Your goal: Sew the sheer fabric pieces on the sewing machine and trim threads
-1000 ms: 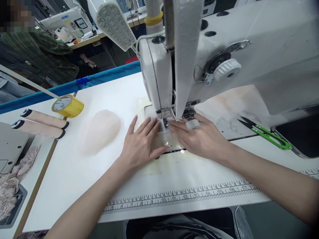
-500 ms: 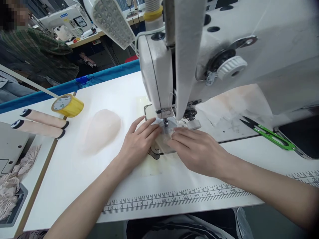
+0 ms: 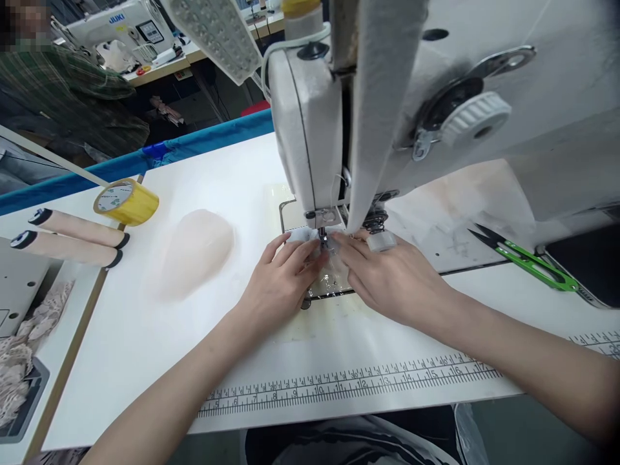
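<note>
My left hand (image 3: 278, 284) and my right hand (image 3: 394, 278) meet at the needle and presser foot (image 3: 323, 237) of a white sewing machine (image 3: 310, 129). The left hand's bent fingers pinch a small white fabric piece (image 3: 296, 235) right beside the foot. The right hand's fingers lie stretched out on the shiny needle plate (image 3: 334, 284), fingertips touching the fabric from the right. A wide white strip (image 3: 378, 97) hangs down from above to the foot.
A pale pink padded cup (image 3: 191, 252) lies left of my hands, with a yellow tape roll (image 3: 126, 201) and two beige spools (image 3: 72, 242) beyond. Green thread snips (image 3: 533, 261) lie at the right. A printed ruler (image 3: 349, 381) runs along the table's front. Another person (image 3: 62, 97) sits far left.
Both hands have slid forward to the presser foot. The left hand's fingers went from flat to bent, pinching the small white piece at the needle. The view has tilted slightly closer.
</note>
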`<action>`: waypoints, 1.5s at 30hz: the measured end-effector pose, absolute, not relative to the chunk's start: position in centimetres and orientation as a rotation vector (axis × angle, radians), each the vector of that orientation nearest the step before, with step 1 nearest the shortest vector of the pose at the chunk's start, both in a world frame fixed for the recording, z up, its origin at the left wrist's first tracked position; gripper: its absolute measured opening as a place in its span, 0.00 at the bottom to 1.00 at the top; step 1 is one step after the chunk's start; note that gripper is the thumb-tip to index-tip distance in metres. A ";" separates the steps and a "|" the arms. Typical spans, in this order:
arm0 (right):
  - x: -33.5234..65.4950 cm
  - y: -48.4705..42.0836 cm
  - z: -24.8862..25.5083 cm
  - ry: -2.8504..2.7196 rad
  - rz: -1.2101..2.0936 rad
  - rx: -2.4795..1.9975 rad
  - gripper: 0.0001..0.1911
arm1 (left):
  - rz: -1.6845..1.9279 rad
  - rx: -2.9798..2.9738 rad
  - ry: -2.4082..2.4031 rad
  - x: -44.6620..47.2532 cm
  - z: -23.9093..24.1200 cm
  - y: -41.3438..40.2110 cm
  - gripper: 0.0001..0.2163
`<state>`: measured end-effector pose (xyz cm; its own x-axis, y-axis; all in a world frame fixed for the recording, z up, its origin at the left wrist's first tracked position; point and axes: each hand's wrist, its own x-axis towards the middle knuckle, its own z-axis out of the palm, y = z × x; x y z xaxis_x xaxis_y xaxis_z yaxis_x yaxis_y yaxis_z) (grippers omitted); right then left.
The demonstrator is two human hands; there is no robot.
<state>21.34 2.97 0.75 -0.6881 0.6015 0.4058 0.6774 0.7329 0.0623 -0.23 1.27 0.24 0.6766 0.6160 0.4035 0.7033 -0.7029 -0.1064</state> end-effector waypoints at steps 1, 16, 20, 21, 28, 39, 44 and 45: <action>21.4 3.0 0.8 -2.571 -0.318 -1.001 0.13 | -0.472 -2.637 -1.049 -0.2 0.2 1.2 0.16; 21.4 3.4 0.0 -2.558 -0.342 -1.012 0.15 | -0.370 -2.611 -1.109 0.1 0.5 0.5 0.18; 21.4 3.5 0.1 -2.550 -0.349 -1.004 0.15 | -0.349 -2.607 -1.100 0.1 0.5 0.5 0.18; 21.4 3.5 0.1 -2.551 -0.350 -1.003 0.15 | -0.355 -2.608 -1.104 0.1 0.5 0.5 0.18; 21.3 3.5 0.2 -2.570 -0.397 -0.985 0.14 | -0.378 -2.606 -1.119 0.2 0.5 0.6 0.18; 21.6 3.0 0.6 -2.551 -0.284 -0.888 0.12 | -0.461 -2.581 -1.136 0.2 0.2 0.5 0.17; 21.3 3.4 0.2 -2.519 -0.524 -0.810 0.12 | -0.508 -2.580 -1.129 0.2 0.0 0.3 0.17; 21.4 3.4 0.2 -2.513 -0.543 -0.791 0.13 | -0.508 -2.577 -1.119 0.2 0.1 0.2 0.17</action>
<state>21.38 3.38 0.20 -0.7357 0.4335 0.5204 0.6097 0.7584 0.2303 0.19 0.21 0.05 0.6370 0.6431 0.4250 0.7434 -0.6583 -0.1181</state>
